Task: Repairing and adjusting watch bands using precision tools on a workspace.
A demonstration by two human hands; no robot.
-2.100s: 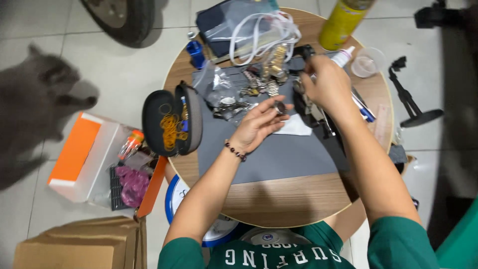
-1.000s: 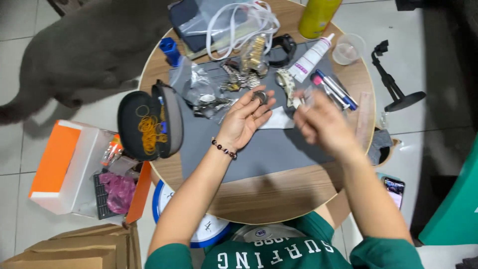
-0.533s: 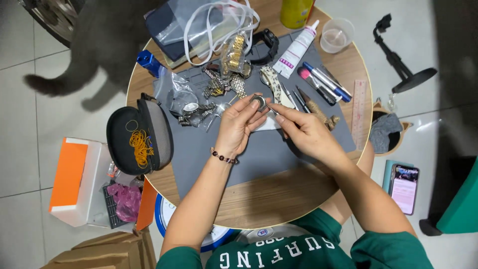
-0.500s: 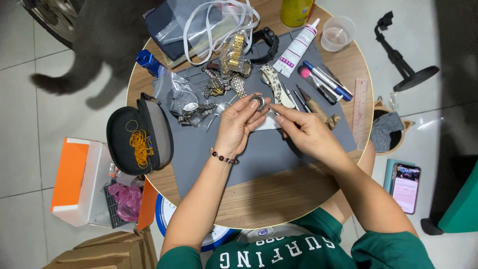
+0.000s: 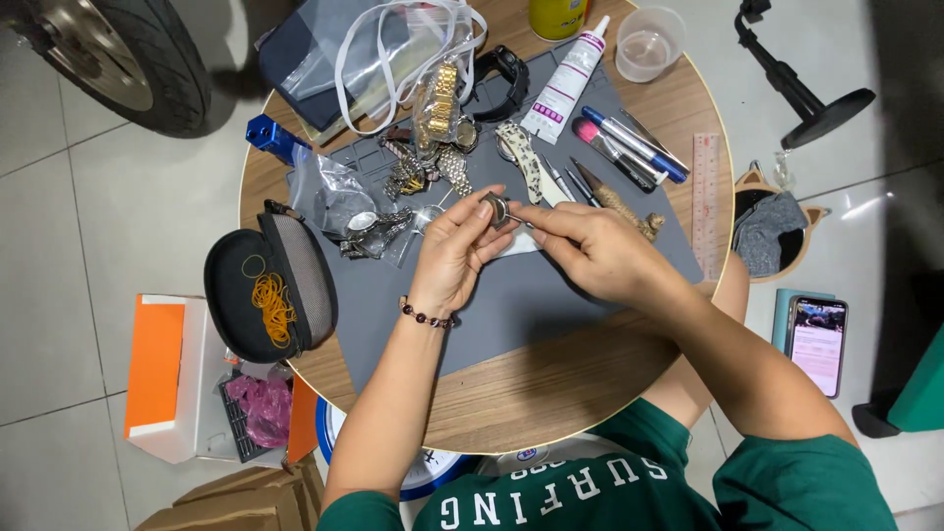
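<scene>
Pinching a small round metal watch case (image 5: 495, 208) between thumb and fingertips, the left hand (image 5: 454, 258) holds it just above the grey work mat (image 5: 531, 305) at the middle of the round wooden counter (image 5: 551, 388). The right hand (image 5: 595, 251) is closed on a thin metal tool (image 5: 518, 221), probably tweezers, though it is too small to tell for sure, and its tip touches the watch case. Both hands meet at the case, fingertips nearly touching. A beaded bracelet (image 5: 426, 315) circles the left wrist.

Behind the hands lie a gold watch (image 5: 443, 93), a black watch (image 5: 506, 74), a heap of metal watch bands (image 5: 413, 172), a white glue tube (image 5: 570, 81), a few pens (image 5: 629, 147) and a clear plastic cup (image 5: 647, 44). A pink ruler (image 5: 705, 192) rests near the right edge. An open black zip case (image 5: 267, 295) holding orange rubber bands (image 5: 273, 305) sits on the left edge. On the tiled floor stand an orange and white box (image 5: 162, 379), a phone (image 5: 816, 339) and a tyre (image 5: 128, 54).
</scene>
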